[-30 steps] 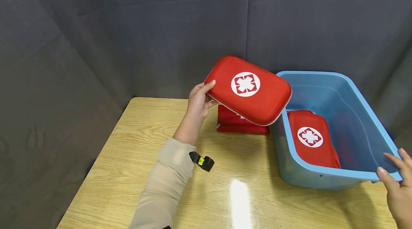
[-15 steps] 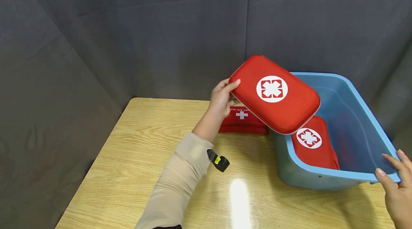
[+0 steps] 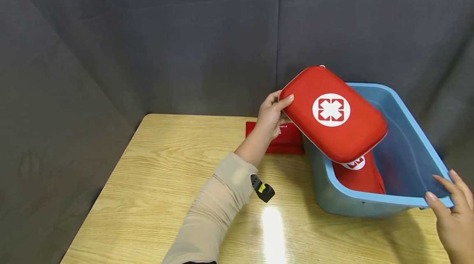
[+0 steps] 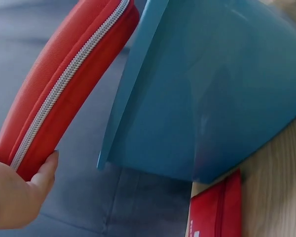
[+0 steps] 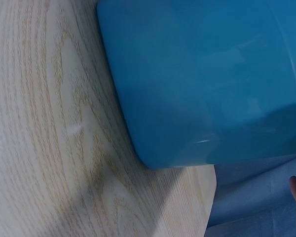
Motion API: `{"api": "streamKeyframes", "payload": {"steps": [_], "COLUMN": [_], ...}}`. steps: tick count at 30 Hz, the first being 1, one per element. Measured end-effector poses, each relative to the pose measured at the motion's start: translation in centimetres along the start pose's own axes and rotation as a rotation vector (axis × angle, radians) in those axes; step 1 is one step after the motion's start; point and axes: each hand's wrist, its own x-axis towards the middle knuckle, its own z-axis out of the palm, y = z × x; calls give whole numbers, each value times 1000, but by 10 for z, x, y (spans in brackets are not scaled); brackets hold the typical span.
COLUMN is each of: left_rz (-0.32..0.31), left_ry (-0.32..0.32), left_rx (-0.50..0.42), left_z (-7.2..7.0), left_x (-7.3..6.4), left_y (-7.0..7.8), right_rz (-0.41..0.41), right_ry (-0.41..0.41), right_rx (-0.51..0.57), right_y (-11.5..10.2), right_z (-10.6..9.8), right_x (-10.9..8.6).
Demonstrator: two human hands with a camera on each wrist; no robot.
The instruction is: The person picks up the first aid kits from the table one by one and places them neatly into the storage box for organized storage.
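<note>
"Because the left hand (image 3: 271, 117) gripped the red hard-shell first-aid case (image 3: 333, 114) only at its left end, I wondered what that gained."

"Clearance, probably. Its thumb lay on the emblem side, its fingers curled underneath, and the rest of the case slanted out above the left rim of the blue plastic tub (image 3: 333, 198), partly over the opening. With nobody's knuckles at the far end, I'd say the rim was easier to miss."

"Did the case touch the tub?"

"I couldn't tell; it hid that stretch of rim. The left wrist view showed its edge, with the silver zip (image 4: 69, 71) closed along the part in sight, so the contents were likely secure at that tilt."

"And the right hand (image 3: 453, 214)?"

"Gripping the tub's near right corner, some fingers over the rim. That looked like steadying: a light plastic wall might well have shifted if knocked."

"What lay inside?"

"A second red first-aid kit (image 3: 357, 179), emblem up, beside the left wall. The held case hung above it and covered its upper part."

"Why was the red pouch (image 3: 289, 142) there?"

"It lay on the wood-grain table (image 3: 166, 173), just beside the tub's left wall and partly hidden by the left hand. Perhaps that spot suited an easy reach."
</note>
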Motion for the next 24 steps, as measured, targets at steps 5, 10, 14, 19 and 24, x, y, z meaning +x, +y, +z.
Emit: {"api": "streamKeyframes", "payload": {"steps": [5,10,14,19,24], "left_rz": [17,10,4,-15,-38], "left_ry": [-54,-124,-163,-175,-178], "left_rx": [16,69,110,171,251], "left_z": [14,25,33,47,59], "left_x": [-1,-1,1,2,-1], "left_y": [-7,-11,-10,-13,-21], "right_rz": [-28,-44,-54,-56,-57], "right_ry": [17,23,28,35,37], "right_rx": [26,29,38,43,54], "right_y": [-1,-1,0,3,3], "right_z": [-1,-1,-2,-3,-2], "right_x": [0,0,2,3,2]}}
